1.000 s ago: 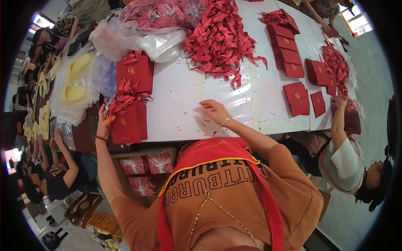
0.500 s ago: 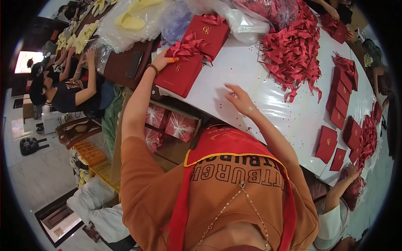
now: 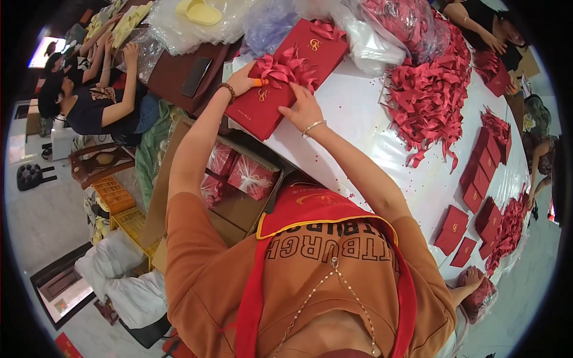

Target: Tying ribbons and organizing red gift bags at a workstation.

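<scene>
A stack of flat red gift bags point(image 3: 256, 112) with a gold emblem and red ribbon handles lies at the table's near left. My left hand point(image 3: 241, 82), an orange band on its thumb, is closed on the stack's upper left edge beside the bunched ribbons point(image 3: 287, 70). Across from it, my right hand point(image 3: 304, 111) rests at the bags' right side, thumb apart and fingertips by the ribbons. Behind this stack lies another red gift bag point(image 3: 316, 42), partly covered by it.
A big heap of red ribbons point(image 3: 427, 101) lies on the white table point(image 3: 364, 137). More red bags point(image 3: 452, 229) are at the right. Below the table edge stands an open carton point(image 3: 230, 215) with wrapped red packs point(image 3: 252, 176). Other people work on both sides.
My right hand has moved left from above the bare table onto the side of the red bags. My left hand stays on the stack; the whole view has shifted slightly.
</scene>
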Tool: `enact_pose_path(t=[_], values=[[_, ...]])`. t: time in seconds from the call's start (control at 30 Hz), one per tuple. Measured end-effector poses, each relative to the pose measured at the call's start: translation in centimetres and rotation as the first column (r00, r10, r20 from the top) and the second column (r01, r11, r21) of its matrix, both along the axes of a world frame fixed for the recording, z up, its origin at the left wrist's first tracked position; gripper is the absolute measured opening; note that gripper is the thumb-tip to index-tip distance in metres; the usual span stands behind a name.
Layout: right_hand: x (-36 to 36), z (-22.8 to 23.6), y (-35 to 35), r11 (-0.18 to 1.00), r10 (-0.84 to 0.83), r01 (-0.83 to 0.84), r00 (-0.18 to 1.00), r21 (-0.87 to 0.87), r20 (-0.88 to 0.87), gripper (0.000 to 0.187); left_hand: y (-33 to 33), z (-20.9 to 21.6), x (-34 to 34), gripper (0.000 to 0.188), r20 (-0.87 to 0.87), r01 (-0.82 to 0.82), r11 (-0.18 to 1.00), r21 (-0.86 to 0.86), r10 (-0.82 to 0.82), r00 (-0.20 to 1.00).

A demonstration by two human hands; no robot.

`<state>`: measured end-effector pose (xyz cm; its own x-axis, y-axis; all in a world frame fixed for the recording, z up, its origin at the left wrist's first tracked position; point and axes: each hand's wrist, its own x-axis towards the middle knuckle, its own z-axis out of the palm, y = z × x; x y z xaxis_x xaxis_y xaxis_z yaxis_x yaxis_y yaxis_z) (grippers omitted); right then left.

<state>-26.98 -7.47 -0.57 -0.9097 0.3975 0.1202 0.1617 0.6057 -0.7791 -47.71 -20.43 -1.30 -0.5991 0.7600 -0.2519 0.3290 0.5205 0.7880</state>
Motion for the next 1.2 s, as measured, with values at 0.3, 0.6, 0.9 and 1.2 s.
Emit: enact_pose_path(t=[0.3,0.6,0.9,1.2], values=[[-0.2,0.3,0.1,0.998,-0.033,0.04,0.988,-0.041,0.152,0.064,1.7,1.3,1.1,0.079,-0.204,-0.091,0.935,-0.343,0.021,0.979],[-1.3,-0.8,0.2,0.993,-0.063,0.031,0.959,0.117,0.277,0.063,1.3,0.8,1.9,0.072,-0.029,-0.046,0.993,-0.111,0.043,0.999],[-2.1,0.5,0.6,0.993,-0.077,0.046,0.946,0.105,0.316,0.059,-6.1,-1.7,6.2,0.09,0.069,-0.686,0.523,0.506,0.768,0.637],[-2.1,-3.3,0.6,0.984,0.044,-0.042,0.999,-0.171,0.009,0.063,-3.8,-3.2,11.3,0.082,0.56,-0.939,0.046,0.342,0.792,0.243]])
